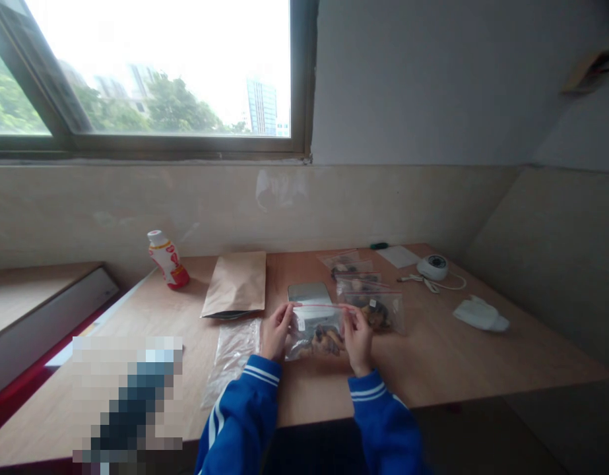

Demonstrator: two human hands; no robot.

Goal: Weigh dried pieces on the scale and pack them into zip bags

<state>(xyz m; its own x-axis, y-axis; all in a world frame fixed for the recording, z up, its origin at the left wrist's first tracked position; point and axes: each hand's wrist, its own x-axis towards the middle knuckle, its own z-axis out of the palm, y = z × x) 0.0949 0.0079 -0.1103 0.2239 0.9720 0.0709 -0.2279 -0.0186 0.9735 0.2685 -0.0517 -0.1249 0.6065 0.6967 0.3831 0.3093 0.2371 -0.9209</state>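
Note:
Between my two hands a clear zip bag (317, 340) with a red seal line is held up, brown and dark dried pieces lying in its lower part. My left hand (278, 330) pinches its top left corner, and my right hand (357, 333) grips the top right corner. Just behind the bag, a flat silver-topped scale-like device (309, 292) is partly hidden. More filled zip bags (378, 311) lie overlapping to the right and behind. Left of my left hand are flat, clear plastic bags (232, 349), with a brown paper pouch (237, 284) beyond them.
A red and white bottle (168, 259) stands at the back left. At the right are a white round device (433, 266) with a cable, a white paper sheet (398, 256) and a crumpled white item (481, 313). A blurred-out dark object (140, 396) lies front left on the wooden table (433, 369).

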